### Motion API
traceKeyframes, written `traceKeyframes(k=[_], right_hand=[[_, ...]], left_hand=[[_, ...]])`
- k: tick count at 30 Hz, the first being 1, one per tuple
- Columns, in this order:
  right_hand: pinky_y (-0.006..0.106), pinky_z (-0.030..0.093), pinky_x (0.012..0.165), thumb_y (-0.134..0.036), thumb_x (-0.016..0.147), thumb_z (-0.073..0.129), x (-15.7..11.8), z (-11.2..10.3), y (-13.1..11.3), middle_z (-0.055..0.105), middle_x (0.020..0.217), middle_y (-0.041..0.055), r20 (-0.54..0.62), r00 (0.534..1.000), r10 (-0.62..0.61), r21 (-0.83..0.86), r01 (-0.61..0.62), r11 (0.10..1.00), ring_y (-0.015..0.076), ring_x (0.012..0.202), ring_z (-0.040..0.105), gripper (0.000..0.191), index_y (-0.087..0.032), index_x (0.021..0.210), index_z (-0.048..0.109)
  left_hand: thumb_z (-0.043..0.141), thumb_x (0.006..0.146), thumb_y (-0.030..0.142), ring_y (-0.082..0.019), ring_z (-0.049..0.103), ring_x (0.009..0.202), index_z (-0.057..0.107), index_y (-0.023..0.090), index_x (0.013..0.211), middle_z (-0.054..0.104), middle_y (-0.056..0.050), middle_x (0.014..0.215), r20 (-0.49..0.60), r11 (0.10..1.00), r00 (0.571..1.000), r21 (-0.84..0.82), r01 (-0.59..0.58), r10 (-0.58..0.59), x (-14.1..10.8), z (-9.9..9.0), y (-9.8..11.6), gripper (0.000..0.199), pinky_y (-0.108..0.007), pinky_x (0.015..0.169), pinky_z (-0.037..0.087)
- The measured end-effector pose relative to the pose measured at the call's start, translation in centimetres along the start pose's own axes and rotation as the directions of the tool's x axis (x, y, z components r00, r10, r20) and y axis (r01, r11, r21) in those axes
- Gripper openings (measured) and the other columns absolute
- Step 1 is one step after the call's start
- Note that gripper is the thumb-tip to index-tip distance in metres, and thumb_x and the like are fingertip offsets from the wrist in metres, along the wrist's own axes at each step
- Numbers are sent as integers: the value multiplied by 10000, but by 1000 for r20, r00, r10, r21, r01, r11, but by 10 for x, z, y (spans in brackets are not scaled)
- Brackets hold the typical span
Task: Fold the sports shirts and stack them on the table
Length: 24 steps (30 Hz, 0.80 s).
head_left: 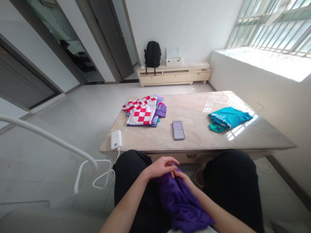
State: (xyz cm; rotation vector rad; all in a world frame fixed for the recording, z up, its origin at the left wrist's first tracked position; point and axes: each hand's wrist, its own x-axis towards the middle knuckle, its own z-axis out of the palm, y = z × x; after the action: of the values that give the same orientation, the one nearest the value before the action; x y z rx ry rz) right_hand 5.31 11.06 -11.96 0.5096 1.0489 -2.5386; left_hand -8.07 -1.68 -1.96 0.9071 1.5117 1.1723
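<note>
A crumpled purple garment lies bunched across my lap, between my knees. My left hand closes on its upper end, with the fingers bent over the fabric. My right hand meets it there from the other side, its fingers pinching the same end. The two hands touch, and part of the fingers is hidden behind the left hand. What kind of garment it is cannot be made out from the bunched folds.
A marble-topped table stands before my knees. On it are a pile of folded shirts, a folded teal shirt, a phone and a white power bank. Its white cable hangs left. A person sits beyond the doorway.
</note>
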Motion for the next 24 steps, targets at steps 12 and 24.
traceKeyframes(k=[12,24], right_hand=[[456,496,1032,-489,698,850,4,-16,-16,769,1128,57,-402,838,-368,-96,360,928,324,1094,697,537,-211,1142,733],[448,481,1066,-780,753,677,14,-23,-11,760,1165,97,-463,789,-405,-244,326,913,352,1189,660,690,-188,1096,771]], left_hand=[[779,788,335,-213,641,917,525,213,1455,623,-108,1307,-374,919,924,386,82,75,21,6,-35,724,-366,909,523],[734,807,247,-199,615,803,772,193,881,726,-46,897,-513,945,835,327,-25,200,19,-2,-29,99,-303,766,456]])
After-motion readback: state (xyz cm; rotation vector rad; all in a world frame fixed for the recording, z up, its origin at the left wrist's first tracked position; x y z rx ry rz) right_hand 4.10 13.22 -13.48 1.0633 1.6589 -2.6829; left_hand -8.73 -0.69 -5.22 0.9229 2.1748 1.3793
